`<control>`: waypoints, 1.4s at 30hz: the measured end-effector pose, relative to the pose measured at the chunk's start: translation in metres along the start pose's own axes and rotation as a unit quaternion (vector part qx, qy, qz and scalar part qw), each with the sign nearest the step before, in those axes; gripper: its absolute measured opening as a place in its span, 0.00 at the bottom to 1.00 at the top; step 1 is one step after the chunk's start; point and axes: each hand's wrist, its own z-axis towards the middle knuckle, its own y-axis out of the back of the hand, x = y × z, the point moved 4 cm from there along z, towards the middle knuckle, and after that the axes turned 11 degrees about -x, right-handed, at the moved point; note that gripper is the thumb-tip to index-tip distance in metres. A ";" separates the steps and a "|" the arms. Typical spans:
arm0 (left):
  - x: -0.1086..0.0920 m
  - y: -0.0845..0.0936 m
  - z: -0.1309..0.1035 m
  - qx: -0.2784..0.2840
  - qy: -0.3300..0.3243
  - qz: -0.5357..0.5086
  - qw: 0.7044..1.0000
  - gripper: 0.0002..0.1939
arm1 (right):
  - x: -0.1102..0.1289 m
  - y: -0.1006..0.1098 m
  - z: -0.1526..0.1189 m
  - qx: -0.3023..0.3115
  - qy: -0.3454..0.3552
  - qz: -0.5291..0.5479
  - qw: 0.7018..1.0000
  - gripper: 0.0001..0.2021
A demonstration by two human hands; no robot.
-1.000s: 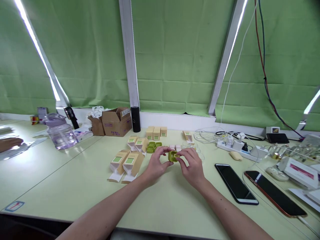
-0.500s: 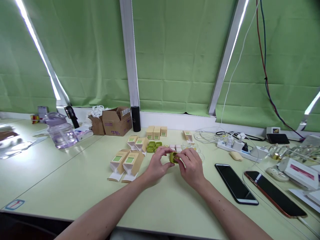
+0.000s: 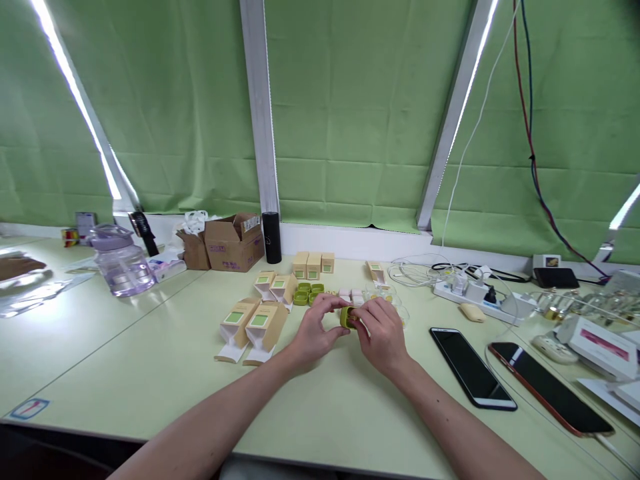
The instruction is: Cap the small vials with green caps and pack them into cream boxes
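Between my two hands, just above the table, is a small olive-green open container [image 3: 345, 318]. My left hand [image 3: 319, 328] pinches its left side between thumb and fingers. The fingers of my right hand [image 3: 383, 333] are closed at its open right side, reaching in; what they grip there is hidden. Behind my left hand sit several more green containers [image 3: 302, 294] in a cluster. Small pale pink pieces [image 3: 357, 297] and clear round plastic pieces [image 3: 401, 313] lie behind my right hand. To the left, open cardboard boxes [image 3: 267, 327] with green labels lie with their flaps out.
Closed small boxes [image 3: 313, 266] stand at the back. Two phones [image 3: 473, 367] lie at the right, near a power strip [image 3: 480, 303] with tangled cables. A purple water bottle [image 3: 123, 263], a brown carton [image 3: 233, 243] and a black flask [image 3: 271, 238] stand to the left and back.
The green container has turned slightly between my hands, and my right fingers have shifted a little at its opening. At the far left edge, a brown shape has moved.
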 end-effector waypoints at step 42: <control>0.003 0.011 0.005 -0.055 0.007 0.027 0.998 0.10 | -0.014 -0.010 -0.010 0.014 -0.179 0.191 0.965 0.26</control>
